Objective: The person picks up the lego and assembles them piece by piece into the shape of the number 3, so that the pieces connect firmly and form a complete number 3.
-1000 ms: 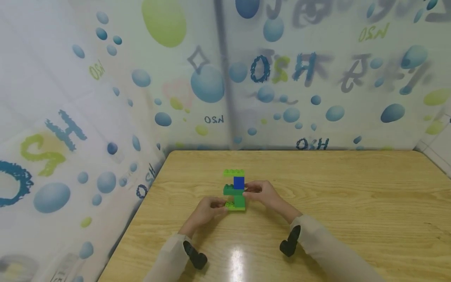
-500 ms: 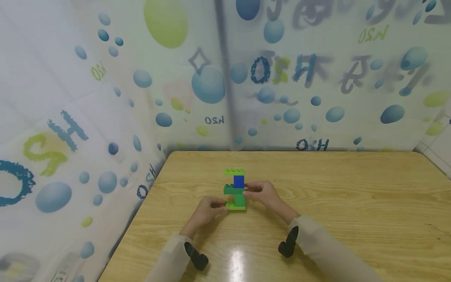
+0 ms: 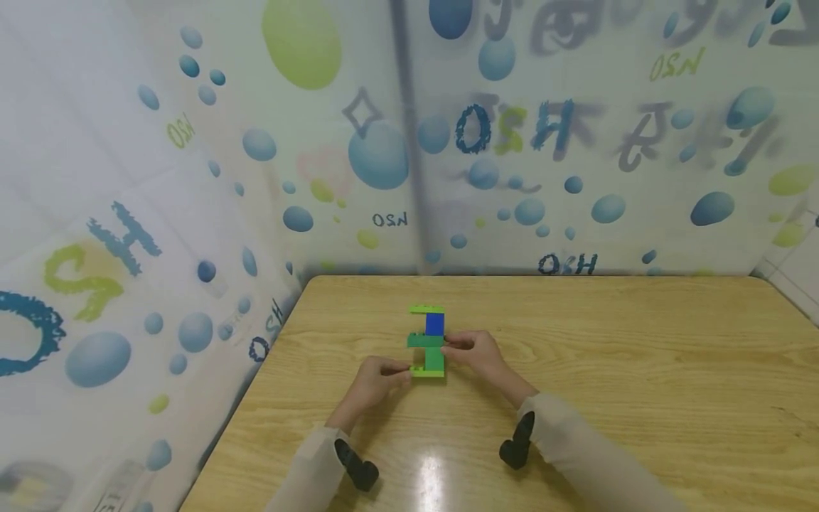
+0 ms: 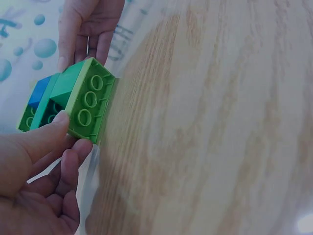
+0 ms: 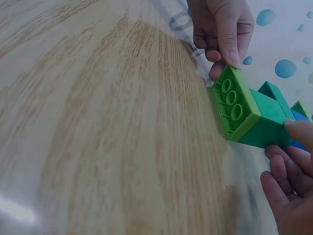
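Observation:
A small stack of toy building bricks stands between my hands. At its base is a light green brick (image 3: 427, 372), with a green brick (image 3: 434, 358) on its right part. Above them come a darker green brick (image 3: 422, 341), a blue brick (image 3: 435, 324) and a light green top brick (image 3: 422, 309). My left hand (image 3: 376, 382) pinches the left end of the base brick between thumb and fingers. My right hand (image 3: 478, 353) pinches the stack's right side around the green bricks. Both wrist views show the base brick's hollow underside (image 4: 90, 103), with round tubes inside.
The wooden table (image 3: 608, 355) spreads out around the hands. A curtain (image 3: 576, 142) printed with bubbles and letters hangs behind and to the left. Dark wrist cameras sit on both sleeves.
The stack's base has risen slightly and the stack has tilted, so the studs on its bricks show less. Both hands keep their grip, and the right forearm has shifted slightly left.

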`<state>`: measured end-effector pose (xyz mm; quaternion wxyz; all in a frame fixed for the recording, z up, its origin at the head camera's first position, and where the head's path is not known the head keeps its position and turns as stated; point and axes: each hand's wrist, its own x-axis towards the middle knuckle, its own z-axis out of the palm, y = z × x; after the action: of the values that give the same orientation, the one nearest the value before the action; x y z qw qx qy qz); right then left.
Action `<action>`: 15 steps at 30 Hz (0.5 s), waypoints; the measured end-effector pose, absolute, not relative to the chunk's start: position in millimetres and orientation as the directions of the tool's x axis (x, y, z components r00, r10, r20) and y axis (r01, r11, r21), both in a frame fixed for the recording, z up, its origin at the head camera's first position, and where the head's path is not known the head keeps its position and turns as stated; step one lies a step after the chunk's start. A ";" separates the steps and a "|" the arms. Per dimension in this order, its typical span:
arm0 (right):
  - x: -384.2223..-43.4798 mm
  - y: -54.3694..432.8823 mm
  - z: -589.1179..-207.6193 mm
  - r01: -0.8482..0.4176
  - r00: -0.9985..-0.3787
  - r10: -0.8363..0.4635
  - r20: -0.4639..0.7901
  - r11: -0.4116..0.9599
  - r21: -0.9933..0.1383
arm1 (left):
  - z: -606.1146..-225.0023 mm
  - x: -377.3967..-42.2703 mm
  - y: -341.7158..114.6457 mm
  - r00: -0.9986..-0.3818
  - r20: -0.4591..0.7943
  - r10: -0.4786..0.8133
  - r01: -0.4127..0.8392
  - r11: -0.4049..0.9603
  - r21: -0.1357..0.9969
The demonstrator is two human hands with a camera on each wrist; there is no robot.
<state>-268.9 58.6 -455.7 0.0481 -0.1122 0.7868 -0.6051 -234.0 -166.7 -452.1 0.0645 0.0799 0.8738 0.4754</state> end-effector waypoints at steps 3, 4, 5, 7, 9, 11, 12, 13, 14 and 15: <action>-269.6 57.0 -456.7 -0.114 -0.975 -0.211 0.063 0.239 -0.964 | -450.6 -234.5 -166.7 -0.979 -0.032 0.203 0.079 0.515 0.853; -269.7 56.5 -457.1 -0.117 -0.976 -0.207 0.068 0.234 -0.965 | -450.5 -234.7 -166.6 -0.979 -0.029 0.203 0.080 0.509 0.857; -269.7 56.0 -457.2 -0.121 -0.976 -0.203 0.074 0.230 -0.966 | -450.4 -235.0 -166.6 -0.979 -0.029 0.200 0.077 0.506 0.859; -269.7 55.1 -457.2 -0.124 -0.978 -0.192 0.081 0.226 -0.966 | -450.5 -235.3 -166.5 -0.981 -0.031 0.190 0.069 0.498 0.865; -269.4 54.3 -456.7 -0.119 -0.980 -0.181 0.080 0.217 -0.969 | -451.0 -235.8 -166.3 -0.983 -0.038 0.177 0.055 0.489 0.871; -269.0 53.5 -456.2 -0.114 -0.983 -0.166 0.079 0.213 -0.970 | -451.4 -236.2 -166.2 -0.985 -0.045 0.165 0.040 0.479 0.877; -268.8 53.1 -455.8 -0.108 -0.985 -0.157 0.076 0.211 -0.972 | -451.7 -236.3 -166.1 -0.986 -0.047 0.161 0.035 0.474 0.880; -268.4 52.8 -455.5 -0.103 -0.986 -0.148 0.073 0.210 -0.972 | -451.9 -236.4 -165.9 -0.986 -0.047 0.157 0.033 0.467 0.884; -268.4 52.5 -455.8 -0.100 -0.987 -0.141 0.072 0.207 -0.973 | -451.9 -236.7 -165.8 -0.987 -0.049 0.151 0.027 0.463 0.886; -268.1 52.1 -455.8 -0.098 -0.989 -0.133 0.071 0.209 -0.973 | -451.8 -236.7 -165.6 -0.988 -0.049 0.146 0.024 0.461 0.887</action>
<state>-268.1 52.1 -455.8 0.0140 -0.0741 0.7772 -0.6247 -236.7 -165.6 -451.8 0.0590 0.0496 0.8526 0.5169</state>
